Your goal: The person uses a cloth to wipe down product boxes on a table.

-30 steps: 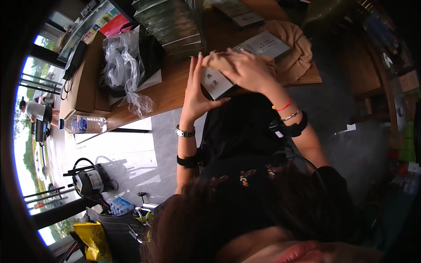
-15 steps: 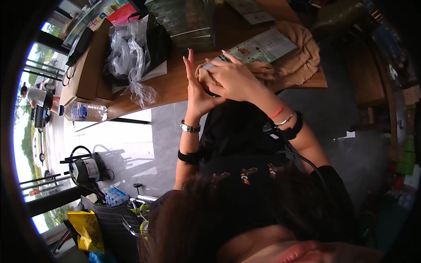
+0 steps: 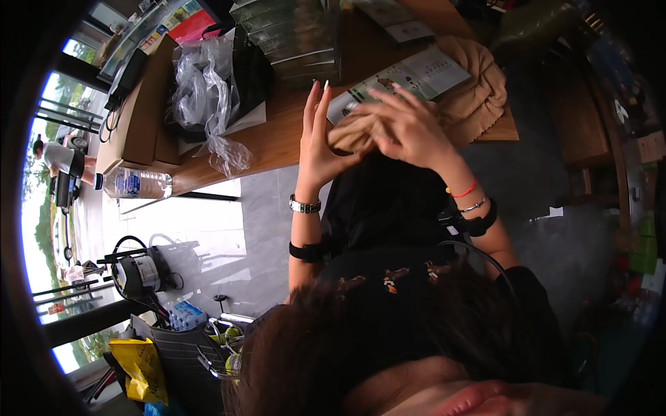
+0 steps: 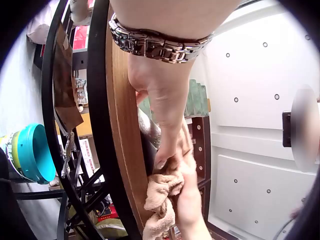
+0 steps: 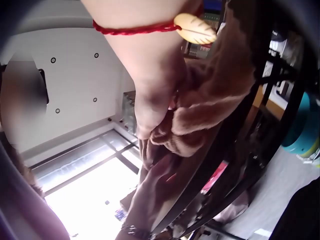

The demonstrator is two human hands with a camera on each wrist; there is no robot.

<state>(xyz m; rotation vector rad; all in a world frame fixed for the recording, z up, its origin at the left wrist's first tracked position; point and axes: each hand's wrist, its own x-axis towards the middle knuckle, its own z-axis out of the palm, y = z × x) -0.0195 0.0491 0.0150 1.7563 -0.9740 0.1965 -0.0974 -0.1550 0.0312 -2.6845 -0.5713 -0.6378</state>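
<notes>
In the head view the left hand stands upright with straight fingers, its thumb stretched toward the bunched tan cloth. The right hand holds that cloth, its upper fingers extended. Cloth and hands mostly hide a small box; a dark side shows beside the left thumb in the left wrist view. Cloth bunches at the right hand in the right wrist view. Behind the hands, a flat printed box lies on the wooden table, with more tan cloth around its right end.
Stacked green boxes stand at the table's back. To the left are crumpled clear plastic, a cardboard box and a water bottle. A machine with a hose stands on the floor.
The small box's lettered face, visible a second ago, is now covered. The right hand has moved right from the left hand, with cloth bunched between them.
</notes>
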